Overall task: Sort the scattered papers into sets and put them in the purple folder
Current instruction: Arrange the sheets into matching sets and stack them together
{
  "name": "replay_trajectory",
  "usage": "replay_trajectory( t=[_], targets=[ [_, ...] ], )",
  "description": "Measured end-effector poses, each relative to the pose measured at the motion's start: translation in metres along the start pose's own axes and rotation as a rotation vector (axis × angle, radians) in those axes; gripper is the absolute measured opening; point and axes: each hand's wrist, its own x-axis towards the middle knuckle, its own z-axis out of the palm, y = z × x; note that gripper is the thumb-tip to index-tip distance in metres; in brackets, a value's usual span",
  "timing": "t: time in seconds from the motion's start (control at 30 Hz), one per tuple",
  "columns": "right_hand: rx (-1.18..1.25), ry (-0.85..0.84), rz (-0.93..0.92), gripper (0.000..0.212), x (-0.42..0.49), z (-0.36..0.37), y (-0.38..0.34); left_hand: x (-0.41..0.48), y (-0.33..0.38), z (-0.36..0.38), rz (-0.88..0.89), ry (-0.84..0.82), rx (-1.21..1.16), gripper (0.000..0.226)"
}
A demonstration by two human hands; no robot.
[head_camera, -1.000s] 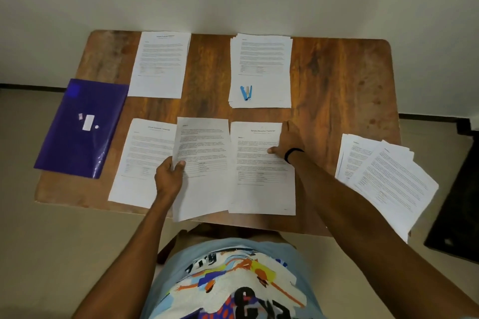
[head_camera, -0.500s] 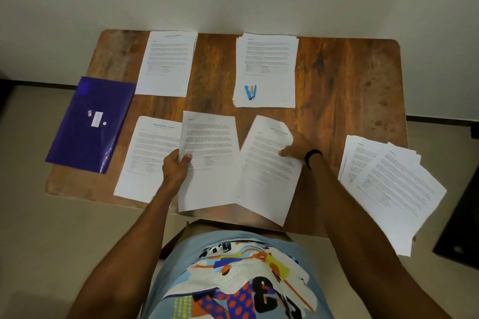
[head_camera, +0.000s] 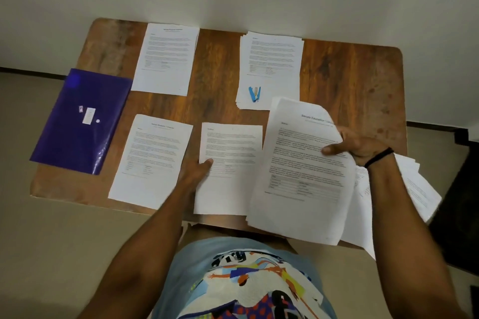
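Note:
The purple folder lies at the table's left edge, overhanging it. My right hand grips a printed sheet by its right edge and holds it lifted and tilted above the table's near right part. My left hand pinches the left edge of another sheet lying at front centre. A single sheet lies to the left of it. Farther back lie a sheet on the left and a stack in the middle. A loose pile sits under my right forearm.
A small blue stapler rests on the back middle stack. The wooden table stands against a white wall, with bare wood at its back right. A dark object stands on the floor at the right.
My right hand has lifted its sheet off the table and carried it right, up over the loose pile. My left hand still holds the centre sheet in place.

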Motion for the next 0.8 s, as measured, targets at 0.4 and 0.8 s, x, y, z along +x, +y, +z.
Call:
replay_trajectory(
  t=[0.4,0.8],
  targets=[
    [-0.676,0.318,-0.021,0.079,0.185,0.052,0.013,0.017,-0.004,-0.008,-0.094,0.035,-0.125,0.075],
    [-0.676,0.489,0.017,0.093,0.231,0.047,0.066,-0.003,0.012,0.009,-0.023,-0.149,-0.087,0.017]
  ],
)
